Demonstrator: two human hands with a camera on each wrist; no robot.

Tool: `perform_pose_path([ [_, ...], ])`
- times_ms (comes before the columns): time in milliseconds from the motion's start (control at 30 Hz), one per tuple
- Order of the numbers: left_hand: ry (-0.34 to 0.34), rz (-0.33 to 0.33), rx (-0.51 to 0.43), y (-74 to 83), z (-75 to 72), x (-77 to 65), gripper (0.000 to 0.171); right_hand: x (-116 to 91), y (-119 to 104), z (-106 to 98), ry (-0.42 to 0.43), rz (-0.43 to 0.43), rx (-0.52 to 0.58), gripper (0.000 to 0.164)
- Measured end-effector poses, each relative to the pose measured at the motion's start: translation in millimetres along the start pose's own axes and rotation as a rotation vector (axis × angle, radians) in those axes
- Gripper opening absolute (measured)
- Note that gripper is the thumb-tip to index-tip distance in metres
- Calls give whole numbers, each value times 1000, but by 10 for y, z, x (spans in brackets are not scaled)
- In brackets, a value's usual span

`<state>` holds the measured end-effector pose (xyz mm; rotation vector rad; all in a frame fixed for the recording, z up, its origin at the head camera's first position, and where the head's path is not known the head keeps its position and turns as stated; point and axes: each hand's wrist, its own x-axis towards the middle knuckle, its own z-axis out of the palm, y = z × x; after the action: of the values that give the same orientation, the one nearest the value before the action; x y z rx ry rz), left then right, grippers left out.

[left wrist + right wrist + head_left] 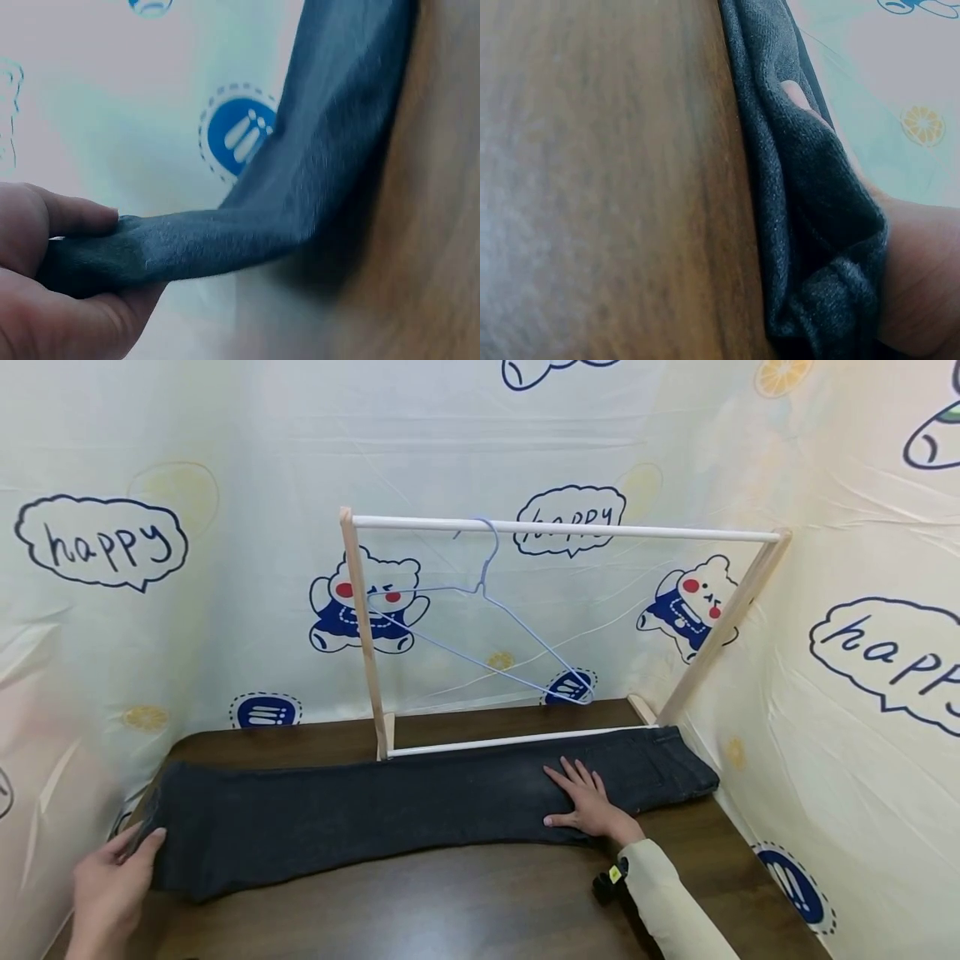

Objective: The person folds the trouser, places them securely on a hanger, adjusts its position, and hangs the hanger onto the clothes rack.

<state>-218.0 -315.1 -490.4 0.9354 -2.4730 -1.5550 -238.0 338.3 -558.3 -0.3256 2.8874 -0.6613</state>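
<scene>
A pair of dark jeans (322,818), folded lengthwise, stretches across the wooden table with its waist at the right and its leg hems at the left. My left hand (112,889) pinches the hem end between thumb and fingers. In the left wrist view, that end of the jeans (210,244) is lifted off the table and bends where it meets the rest of the leg. With fingers spread, my right hand (588,806) rests flat on the upper part of the jeans. The right wrist view shows the layered fabric edge (817,165) beside this hand.
Behind the jeans stands a rack with a white top bar (637,532) and wooden legs. A blue wire hanger (525,631) hangs on that bar. The wooden table (420,902) extends in front, and a patterned curtain (247,527) encloses the back and sides.
</scene>
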Motion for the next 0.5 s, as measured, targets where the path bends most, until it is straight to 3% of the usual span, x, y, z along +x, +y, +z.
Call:
perform_pose_path([
  [233,52,217,112,268,95,-209,54,-12,16,23,15,-21,29,98],
  [500,99,474,27,449,285,-486,37,-35,5,33,41,-45,52,99],
])
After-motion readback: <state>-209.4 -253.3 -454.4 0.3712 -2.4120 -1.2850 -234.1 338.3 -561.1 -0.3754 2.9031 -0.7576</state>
